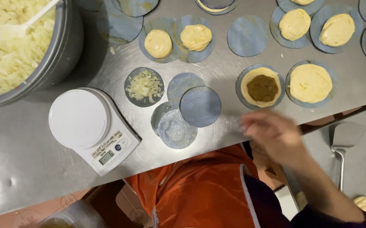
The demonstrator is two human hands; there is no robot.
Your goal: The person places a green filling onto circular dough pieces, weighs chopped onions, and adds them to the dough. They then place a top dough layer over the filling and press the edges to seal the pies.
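One hand only is in view, the right hand (275, 136), blurred in motion above the near edge of the brushed steel tabletop (31, 152); its fingers look loosely spread and seem to hold nothing, though the blur makes that uncertain; the left hand is out of sight. Nearest to it lies the round blue disc carrying flattened pale dough with a dark brown filling in the middle (262, 87), just beyond the fingertips; beside that sits a disc with plain yellow dough (310, 83). Three bare blue discs (200, 107) overlap to the left, near a disc of chopped cabbage (144, 86) and a white digital scale (92, 128). To handle the filled dough well, I judge, lift its rim evenly and keep the filling centred.
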